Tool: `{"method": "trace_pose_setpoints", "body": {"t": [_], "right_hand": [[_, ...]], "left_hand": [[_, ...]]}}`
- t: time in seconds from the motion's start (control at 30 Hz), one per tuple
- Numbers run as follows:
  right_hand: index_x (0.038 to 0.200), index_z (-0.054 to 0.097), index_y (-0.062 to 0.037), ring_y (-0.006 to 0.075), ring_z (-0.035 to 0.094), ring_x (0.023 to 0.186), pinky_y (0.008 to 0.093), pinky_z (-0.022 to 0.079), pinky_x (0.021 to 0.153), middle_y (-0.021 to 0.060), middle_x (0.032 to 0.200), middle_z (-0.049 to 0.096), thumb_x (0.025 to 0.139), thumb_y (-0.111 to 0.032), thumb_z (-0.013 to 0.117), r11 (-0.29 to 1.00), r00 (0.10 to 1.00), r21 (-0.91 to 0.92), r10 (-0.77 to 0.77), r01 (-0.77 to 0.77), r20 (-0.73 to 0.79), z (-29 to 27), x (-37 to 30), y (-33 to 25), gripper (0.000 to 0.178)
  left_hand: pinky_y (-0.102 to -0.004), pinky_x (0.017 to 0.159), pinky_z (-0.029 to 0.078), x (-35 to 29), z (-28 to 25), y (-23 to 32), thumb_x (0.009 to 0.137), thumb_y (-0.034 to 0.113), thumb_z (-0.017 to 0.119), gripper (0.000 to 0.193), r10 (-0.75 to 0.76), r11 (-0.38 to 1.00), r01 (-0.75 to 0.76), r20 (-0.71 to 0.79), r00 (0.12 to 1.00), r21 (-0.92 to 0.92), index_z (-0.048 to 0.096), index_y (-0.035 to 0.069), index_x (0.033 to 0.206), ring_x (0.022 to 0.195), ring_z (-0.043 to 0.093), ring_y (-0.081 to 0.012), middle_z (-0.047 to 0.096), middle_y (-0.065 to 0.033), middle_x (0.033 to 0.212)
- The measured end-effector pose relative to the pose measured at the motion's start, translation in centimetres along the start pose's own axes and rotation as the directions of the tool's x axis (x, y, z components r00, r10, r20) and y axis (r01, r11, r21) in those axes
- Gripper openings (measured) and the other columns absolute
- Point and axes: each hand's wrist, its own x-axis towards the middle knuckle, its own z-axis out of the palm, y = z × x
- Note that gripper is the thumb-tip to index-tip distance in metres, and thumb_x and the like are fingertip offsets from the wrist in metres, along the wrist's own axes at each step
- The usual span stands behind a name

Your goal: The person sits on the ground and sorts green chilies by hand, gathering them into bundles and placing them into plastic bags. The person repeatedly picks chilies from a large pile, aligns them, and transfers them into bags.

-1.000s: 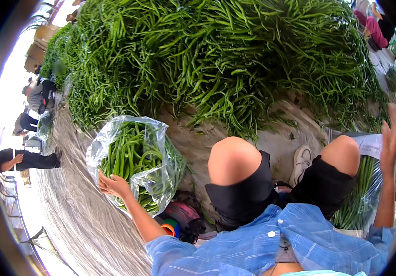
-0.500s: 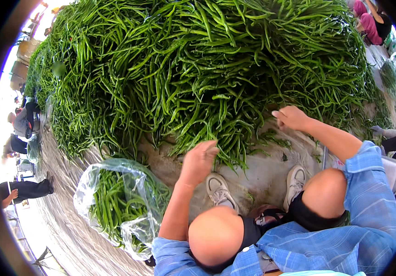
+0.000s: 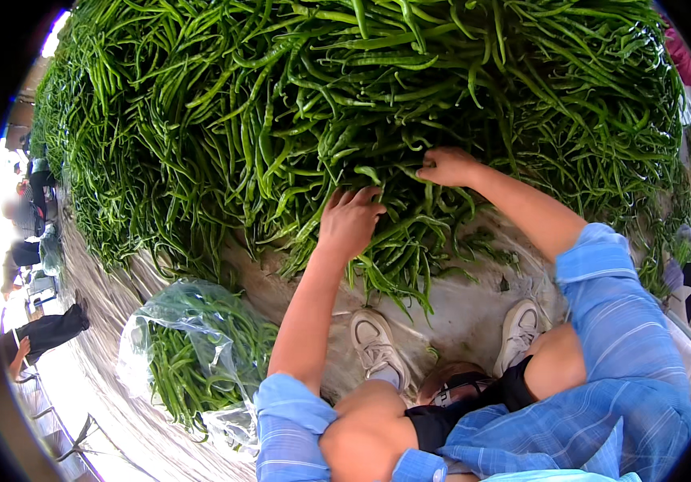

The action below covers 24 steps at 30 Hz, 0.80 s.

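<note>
A big heap of long green chili peppers (image 3: 281, 120) spreads in front of me. My left hand (image 3: 349, 221) rests at the near slope of the heap, palm down. Its fingers are bent and somewhat apart, touching the peppers, and I see nothing held in it. To its right and a little farther in, my right hand (image 3: 448, 167) lies against the heap with its fingers curled together. A pepper lies close to its fingertips, but whether it is pinched cannot be made out.
A clear plastic bag (image 3: 229, 345) with green chili peppers stands at my left. My shoes (image 3: 374, 345) are on the wrinkled plastic sheet (image 3: 474, 313), near some loose peppers. Other people are at the far left, including dark-trousered legs (image 3: 48, 331). A gloved hand (image 3: 673, 275) shows at the right.
Both hands have moved forward onto the heap, the right one also leftward. The left fingers have spread from a closed hand. My view has moved closer to the peppers.
</note>
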Motion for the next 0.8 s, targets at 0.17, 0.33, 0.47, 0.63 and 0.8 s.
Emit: {"method": "trace_pose_setpoints", "body": {"t": [0.17,0.33,0.47,0.63,0.8], "right_hand": [[0.112,0.065,-0.0155,0.0391,0.044,0.12,0.0506,0.045,0.091,0.0155,0.124,0.051,0.07,-0.053,0.072,0.969,0.999,-0.244,0.019,-0.029,-0.044,1.0,-2.2,-2.4,0.056],[0.099,0.064,-0.0097,0.0347,0.059,0.099,0.0452,0.049,0.081,0.0171,0.107,0.058,0.074,-0.044,0.07,0.994,0.994,0.007,-0.105,0.105,-0.004,0.6,-4.4,1.1,0.043],[0.1,0.062,-0.006,0.0343,0.058,0.088,0.044,0.048,0.077,0.0156,0.094,0.058,0.077,-0.031,0.069,0.944,0.904,0.135,-0.238,0.302,-0.356,0.3,-8.8,2.9,0.035],[0.103,0.066,-0.0051,0.0285,0.061,0.092,0.0389,0.049,0.078,0.0152,0.1,0.061,0.082,-0.018,0.067,0.819,0.948,0.477,-0.287,0.318,-0.139,1.3,-13.7,-3.8,0.024],[0.122,0.059,-0.0034,0.0204,0.063,0.096,0.0329,0.052,0.091,0.0105,0.111,0.063,0.089,-0.006,0.05,-0.086,0.903,0.983,-0.413,-0.165,0.116,-1.1,-12.3,-1.7,0.034]], "left_hand": [[-0.0454,0.108,0.035,-1.5,1.4,0.5,0.077,0.008,0.067,0.02,-0.082,0.992,0.078,-0.033,0.996,-0.104,0.066,0.013,0.097,0.121,0.05,-0.0251,0.051,0.0015,0.134],[-0.0473,0.106,0.035,-3.3,1.0,0.8,0.079,0.008,0.065,0.022,-0.058,0.996,0.049,-0.115,0.992,-0.081,0.065,0.013,0.1,0.118,0.052,-0.0271,0.054,-0.0014,0.13],[-0.0493,0.106,0.034,-4.7,0.7,4.5,0.08,0.011,0.065,0.026,-0.026,1.0,0.02,-0.384,0.923,-0.018,0.064,0.011,0.107,0.12,0.052,-0.0279,0.058,-0.0054,0.125],[-0.0348,0.102,0.04,-2.1,3.4,9.2,0.097,0.026,0.055,0.055,-0.303,0.279,0.123,0.035,0.952,-0.952,0.036,-0.002,0.141,0.121,0.05,-0.0228,0.053,-0.0135,0.13],[-0.0369,0.096,0.046,-0.7,4.6,7.0,0.104,0.041,0.029,0.052,-0.421,-0.496,0.03,0.271,0.866,-0.868,0.04,0.001,0.136,0.102,0.058,-0.0215,0.061,-0.0106,0.105]]}}
